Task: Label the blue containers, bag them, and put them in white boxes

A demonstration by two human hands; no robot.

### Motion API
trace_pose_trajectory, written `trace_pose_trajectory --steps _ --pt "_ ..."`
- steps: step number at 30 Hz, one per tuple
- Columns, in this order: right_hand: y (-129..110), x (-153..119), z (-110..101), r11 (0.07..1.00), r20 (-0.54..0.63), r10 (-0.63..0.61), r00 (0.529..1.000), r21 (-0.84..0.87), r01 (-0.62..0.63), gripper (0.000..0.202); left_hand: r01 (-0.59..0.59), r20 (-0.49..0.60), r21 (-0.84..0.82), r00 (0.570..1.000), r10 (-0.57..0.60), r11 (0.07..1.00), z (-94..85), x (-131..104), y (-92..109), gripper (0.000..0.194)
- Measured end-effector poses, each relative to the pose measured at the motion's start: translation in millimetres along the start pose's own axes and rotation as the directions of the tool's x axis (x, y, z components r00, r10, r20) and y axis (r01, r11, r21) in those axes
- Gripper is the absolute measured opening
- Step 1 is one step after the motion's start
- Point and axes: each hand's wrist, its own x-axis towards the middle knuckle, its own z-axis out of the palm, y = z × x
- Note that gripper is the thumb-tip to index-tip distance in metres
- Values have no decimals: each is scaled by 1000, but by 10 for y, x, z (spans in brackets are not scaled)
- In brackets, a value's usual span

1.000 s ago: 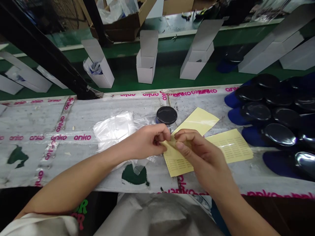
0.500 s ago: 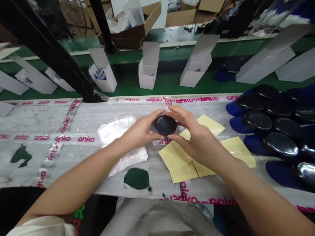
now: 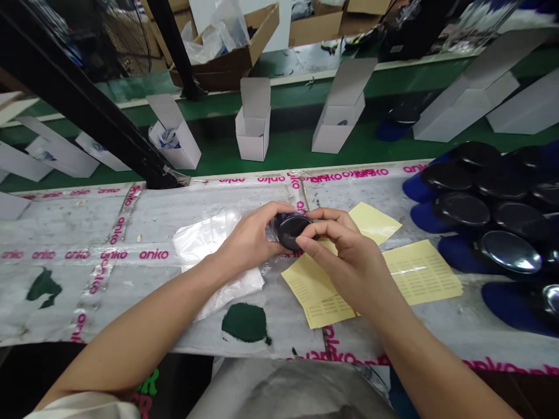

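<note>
A dark blue container with a round black lid is held over the middle of the bench, lid facing up towards me. Clear plastic seems to lie around its side. My left hand curves round the left of it and grips it. On the right, my right hand has thumb and fingers pinched at the lid's edge. Beneath the left hand lies a stack of clear plastic bags. Yellow printed sticker sheets lie under and beside the right hand.
Similar blue containers with black lids stand in rows at the right. Open white boxes line the green conveyor beyond the bench. A black post slants down at the left. An open carton sits at the back.
My right hand has shifted from spanning the container's side to pinching its lid edge. The container has tilted slightly and moved a little nearer to me. The view has shifted slightly.
</note>
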Motion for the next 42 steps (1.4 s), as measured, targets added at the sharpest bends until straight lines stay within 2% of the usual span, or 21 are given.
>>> trace_pose_trajectory --steps 5,15,19,21,23,25,27,29,31,33,34,36,38,40,42 --pt "11 -10 13 998 -42 -32 999 -59 29 18 9 -4 3 1000 -9 1000 7 0 6 54" --pt "82 -33 139 978 -150 -171 974 -142 150 11 -33 3 52 999 33 998 17 -14 10 52" --pt "106 25 92 993 -158 -113 981 -45 107 13 -87 27 100 996 85 991 -2 -18 16 52" --pt "98 60 50 986 -79 -146 986 -90 139 30 -131 84 129 989 121 983 -87 -17 40 56" --pt "83 98 28 944 64 -248 967 -206 256 50 -156 140 145 981 136 977 -247 -17 87 57" --pt "66 143 32 887 161 -314 936 -301 350 55 -143 109 169 986 126 975 -455 -20 146 47" --pt "44 202 48 849 165 -313 935 -392 353 53 -72 -6 280 997 77 957 -656 -23 187 39" --pt "14 268 57 823 160 -256 953 -481 302 57 68 -111 432 994 -22 899 -795 -21 178 47" --pt "-20 329 50 797 190 -191 963 -543 265 61 193 -111 526 981 -159 828 -855 -9 119 58" --pt "-44 372 37 779 217 -156 964 -573 256 62 239 -70 563 968 -242 791 -854 11 44 55" --pt "-50 383 31 771 221 -155 963 -582 258 61 227 -51 571 969 -242 789 -839 21 12 49" --pt "-48 389 25 755 226 -184 957 -590 285 56 159 -18 556 984 -179 816 -795 36 -28 38" --pt "-40 379 30 744 235 -236 943 -581 331 51 89 20 473 994 -111 876 -729 46 -50 33" --pt "-40 368 39 738 240 -270 932 -571 361 46 77 -1 395 997 -83 915 -643 59 -75 35" --pt "-52 367 45 744 241 -250 938 -572 345 45 95 -51 394 995 -82 914 -554 78 -111 32"
